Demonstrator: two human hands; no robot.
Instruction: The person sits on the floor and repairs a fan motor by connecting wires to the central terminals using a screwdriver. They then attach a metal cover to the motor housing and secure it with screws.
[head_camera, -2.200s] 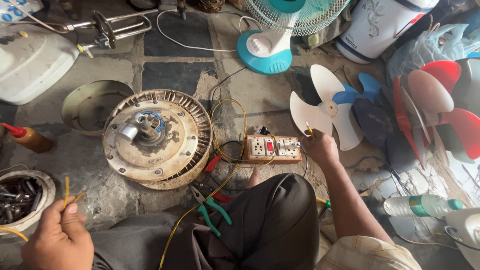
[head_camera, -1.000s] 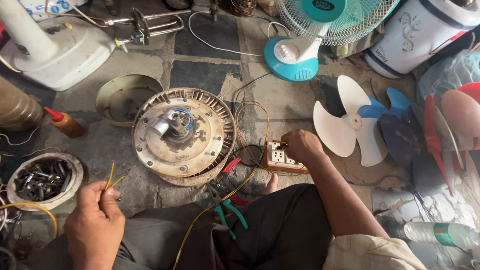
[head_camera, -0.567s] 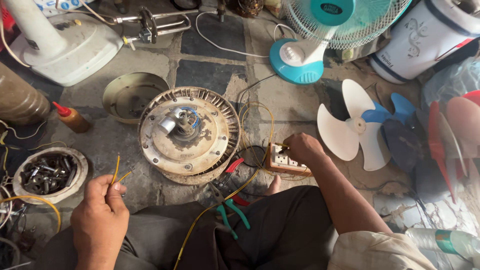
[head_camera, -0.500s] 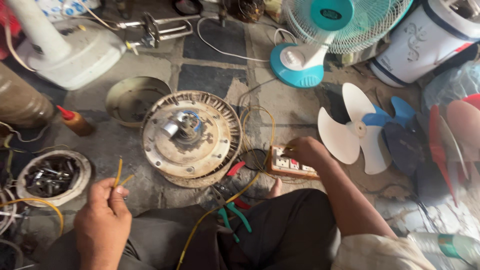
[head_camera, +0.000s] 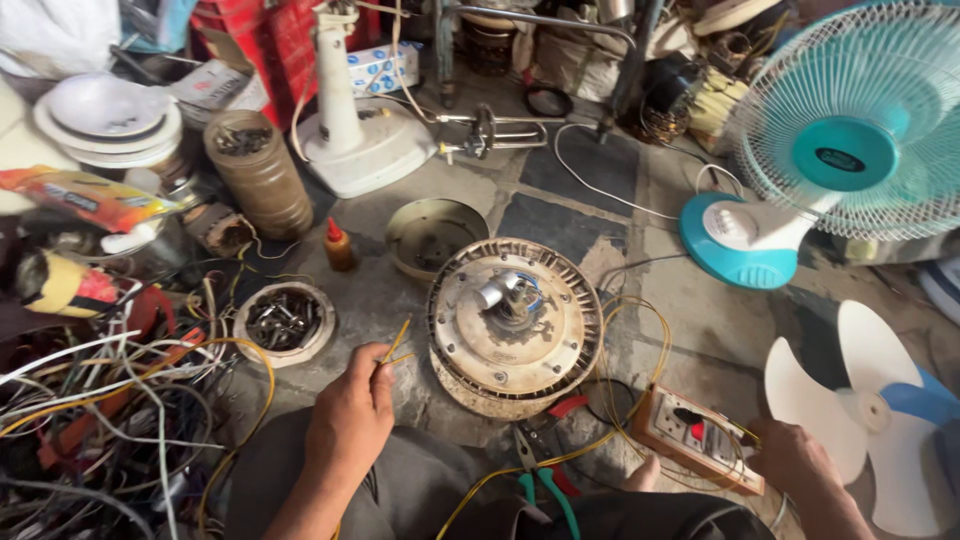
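Left hand (head_camera: 352, 415), lower centre, is pinching thin yellow wires (head_camera: 396, 345) beside the round fan motor (head_camera: 515, 325) lying mid-frame on the floor; right hand (head_camera: 800, 462), lower right, is touching the switch board (head_camera: 697, 437), grip unclear.

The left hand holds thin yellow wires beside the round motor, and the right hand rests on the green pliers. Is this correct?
Not quite. In the head view the right hand rests at the socket board, not on the pliers, which lie untouched on the floor. The left hand does hold yellow wires beside the motor.
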